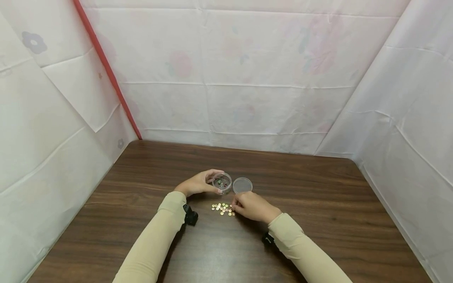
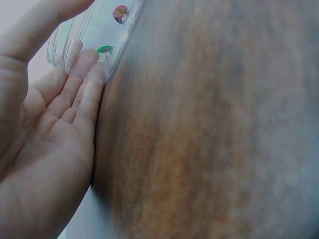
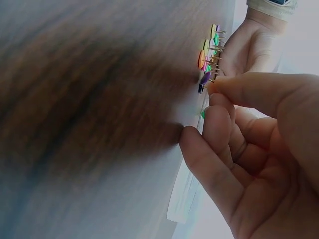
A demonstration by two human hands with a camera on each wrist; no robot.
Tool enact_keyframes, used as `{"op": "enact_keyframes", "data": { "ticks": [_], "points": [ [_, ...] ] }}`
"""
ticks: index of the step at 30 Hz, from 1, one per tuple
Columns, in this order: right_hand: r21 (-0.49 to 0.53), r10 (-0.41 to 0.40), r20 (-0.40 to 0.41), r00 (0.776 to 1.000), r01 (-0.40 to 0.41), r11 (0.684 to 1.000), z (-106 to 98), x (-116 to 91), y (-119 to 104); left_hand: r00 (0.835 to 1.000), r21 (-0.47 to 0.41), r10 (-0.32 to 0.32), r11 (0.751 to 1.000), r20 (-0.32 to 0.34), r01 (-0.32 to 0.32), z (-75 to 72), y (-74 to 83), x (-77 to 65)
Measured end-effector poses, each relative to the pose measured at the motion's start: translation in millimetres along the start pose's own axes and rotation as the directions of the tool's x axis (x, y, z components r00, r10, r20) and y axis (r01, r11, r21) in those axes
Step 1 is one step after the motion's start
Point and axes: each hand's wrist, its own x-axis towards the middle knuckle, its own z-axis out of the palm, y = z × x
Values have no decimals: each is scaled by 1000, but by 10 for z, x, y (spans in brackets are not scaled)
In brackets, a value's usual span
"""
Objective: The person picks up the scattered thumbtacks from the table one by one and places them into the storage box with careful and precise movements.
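Apparently, right fingers (image 3: 217,124) are pinching a thumbtack (image 3: 201,88) whose point could prick, while left fingers (image 2: 88,102) are gripping the clear jar (image 2: 94,30).

The dark brown wood-grain desk (image 1: 318,204) carries a loose cluster of thumbtacks (image 1: 224,207), points up, with a clear round lid (image 1: 242,184) lying flat beyond them, just beside a clear round container (image 1: 227,190) that stands on the wood

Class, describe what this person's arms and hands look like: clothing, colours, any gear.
Both arms have long, plain pale-yellow sleeves reaching towards the wrists. A small black device sits near the left cuff, another near the right. The left hand and right hand wear no gloves.
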Motion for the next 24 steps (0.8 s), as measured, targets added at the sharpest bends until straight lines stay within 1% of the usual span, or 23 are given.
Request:
{"op": "enact_keyframes", "data": {
  "ticks": [5,13,19,24],
  "points": [
    [4,15,-2,1000,-15,1000,-13,-15,-14,1000,-11,9,1000,7,-9,-3,-1,5],
    [9,32,-40,999,-32,999,10,-34,11,1000,-7,9,1000,9,-9,-4,2,7],
    [8,28,-38,999,-28,1000,7,-29,15,1000,26,-18,999,-19,19,3,5,-2],
    [24,22,-20,1000,-21,999,-13,-7,18,1000,9,-14,1000,-3,14,-4,10,0]
  ]
}}
